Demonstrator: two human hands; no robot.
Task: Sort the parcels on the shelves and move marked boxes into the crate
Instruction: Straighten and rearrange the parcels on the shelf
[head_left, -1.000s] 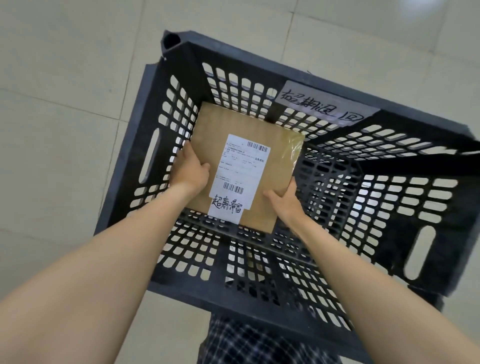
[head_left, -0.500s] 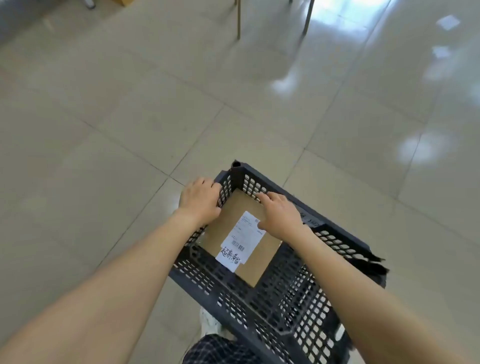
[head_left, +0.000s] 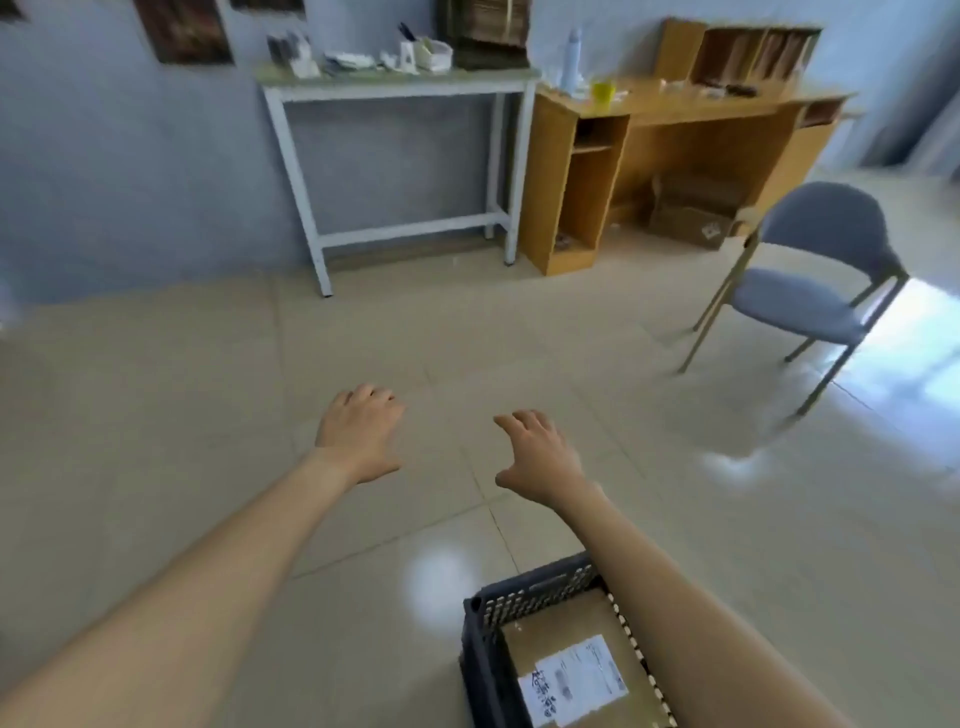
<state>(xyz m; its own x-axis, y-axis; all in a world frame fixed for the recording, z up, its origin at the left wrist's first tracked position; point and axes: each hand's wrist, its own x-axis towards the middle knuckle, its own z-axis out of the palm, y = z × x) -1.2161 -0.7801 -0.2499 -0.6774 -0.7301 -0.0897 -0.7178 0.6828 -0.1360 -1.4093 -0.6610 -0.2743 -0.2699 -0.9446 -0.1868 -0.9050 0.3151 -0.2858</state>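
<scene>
Two grips are out in front, both bare and holding nothing: the left grip (head_left: 360, 432) and the right grip (head_left: 540, 457). Below the right grip stands one dark slatted crate (head_left: 485, 654), and in it lies one brown parcel (head_left: 558, 631) bearing one white label (head_left: 576, 678). Far ahead of the grips stand two worktops: one white-framed worktop (head_left: 400, 85) and one wooden worktop (head_left: 675, 104). Ahead and to the right of the right grip is one grey chair (head_left: 810, 291). One cardboard box (head_left: 691, 221) sits under the wooden worktop; the small items on top are too blurred to count
</scene>
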